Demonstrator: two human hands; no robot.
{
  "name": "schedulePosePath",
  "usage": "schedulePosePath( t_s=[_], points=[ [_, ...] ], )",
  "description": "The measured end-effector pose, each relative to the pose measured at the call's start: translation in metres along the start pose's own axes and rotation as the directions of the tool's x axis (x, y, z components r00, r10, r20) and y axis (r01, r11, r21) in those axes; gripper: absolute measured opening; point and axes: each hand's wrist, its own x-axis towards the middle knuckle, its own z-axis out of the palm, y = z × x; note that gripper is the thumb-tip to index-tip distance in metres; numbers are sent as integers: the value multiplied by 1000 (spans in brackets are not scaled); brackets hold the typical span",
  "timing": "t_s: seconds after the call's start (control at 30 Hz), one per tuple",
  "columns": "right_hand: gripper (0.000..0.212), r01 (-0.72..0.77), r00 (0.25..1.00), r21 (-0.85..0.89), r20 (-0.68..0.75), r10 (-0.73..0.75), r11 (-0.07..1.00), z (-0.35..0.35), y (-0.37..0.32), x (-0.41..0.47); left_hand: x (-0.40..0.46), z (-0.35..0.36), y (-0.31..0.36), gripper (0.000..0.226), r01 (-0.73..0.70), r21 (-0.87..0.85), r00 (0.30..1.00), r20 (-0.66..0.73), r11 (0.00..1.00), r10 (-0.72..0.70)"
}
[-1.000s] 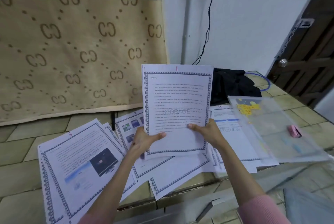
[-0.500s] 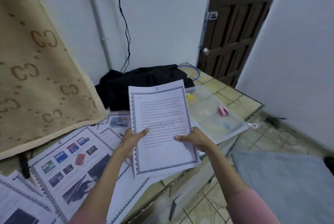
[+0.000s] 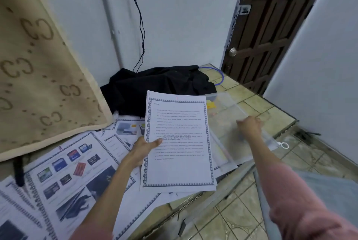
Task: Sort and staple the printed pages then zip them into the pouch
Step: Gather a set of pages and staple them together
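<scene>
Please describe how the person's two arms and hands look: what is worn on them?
Both hands, the left hand and the right hand, are bare, without gloves. No ring or watch is visible. Pink sleeves of a soft, knit-like fabric are pushed up, which leaves the forearms uncovered.

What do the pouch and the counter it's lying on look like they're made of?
Pouch: looks like thin frosted translucent plastic; the tiles and a yellow patch show through it, and a white zip pull hangs off its corner. Counter: glazed ceramic tile, probably; beige mottled squares with dark grout lines and a slight sheen.
</scene>
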Motion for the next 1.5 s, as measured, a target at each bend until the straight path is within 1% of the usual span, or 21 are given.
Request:
schedulePosePath(
  t_s=[0.1, 0.17, 0.27, 0.33, 0.37, 0.4, 0.43, 0.47, 0.5, 0.53, 0.6, 0.63, 0.67, 0.73, 0.77, 0.83, 0.9, 0.97, 1.07, 1.4, 1.5],
  points=[
    [31, 83, 995, -193, -29, -91, 978, 1, 1, 6, -1, 3, 1, 31, -29, -4, 999, 18, 1000, 29],
    [27, 96, 995, -263, -5, -101, 960, -1, -1, 11, -2, 2, 2, 26, -45, -24, 999, 24, 999, 45],
    [27, 111, 990, -318, 123, -75, 942, -6, -7, 18, -4, 1, 2, 27, -55, -26, 998, 17, 998, 55],
    [27, 87, 988, -222, 143, -55, 971, -10, -14, 20, -6, 0, 2, 29, -58, -28, 998, 24, 998, 59],
    [27, 72, 992, -113, 116, -59, 991, -13, -21, 19, -8, -1, 3, 28, -55, -33, 998, 29, 998, 56],
    [30, 75, 996, 52, 49, -77, 996, -18, -31, 16, -9, -2, 4, 29, -56, -39, 998, 34, 998, 57],
    [31, 109, 994, 268, -32, -104, 957, -24, -44, 11, -12, -3, 6, 32, -59, -42, 997, 40, 997, 60],
    [28, 169, 985, 502, -105, -134, 848, -33, -60, 2, -14, -4, 7, 36, -65, -43, 997, 46, 997, 67],
    [21, 228, 974, 701, -149, -173, 676, -45, -79, -9, -17, -5, 8, 40, -74, -34, 996, 51, 997, 76],
    [12, 281, 952, 822, -175, -249, 495, -59, -98, -22, -20, -5, 10, 40, -86, -17, 995, 50, 996, 87],
    [14, 354, 845, 907, -205, -494, 229, -83, -137, -49, -27, -5, 13, 32, -117, 8, 993, 36, 993, 117],
    [14, 362, 755, 921, -200, -624, 143, -91, -155, -61, -30, -4, 15, 29, -131, 11, 991, 31, 991, 131],
    [12, 367, 659, 924, -176, -732, 107, -96, -174, -74, -34, -3, 17, 29, -144, 15, 989, 28, 989, 143],
    [18, 436, 475, 889, -95, -875, 141, -98, -204, -94, -43, -2, 21, 30, -174, 16, 984, 43, 985, 173],
    [25, 485, 408, 857, -47, -912, 173, -98, -217, -103, -47, -1, 24, 31, -187, 15, 981, 50, 982, 186],
    [32, 583, 309, 782, 37, -950, 220, -98, -234, -117, -54, -3, 27, 31, -211, 10, 977, 41, 977, 210],
    [29, 635, 239, 740, 85, -967, 222, -99, -245, -126, -61, -7, 28, 35, -234, -3, 972, 17, 972, 234],
    [24, 646, 215, 726, 123, -969, 235, -99, -250, -133, -66, -12, 28, 36, -241, 4, 970, -11, 970, 241],
    [22, 622, 226, 737, 154, -962, 264, -99, -254, -141, -72, -17, 26, 22, -250, 9, 967, -48, 968, 251],
    [14, 587, 228, 732, 260, -938, 345, -101, -254, -156, -86, -19, 25, 25, -252, -10, 966, -53, 968, 252],
    [22, 625, 208, 704, 269, -941, 339, -97, -251, -154, -88, -18, 25, 25, -240, -13, 970, -42, 971, 239]
  ],
)
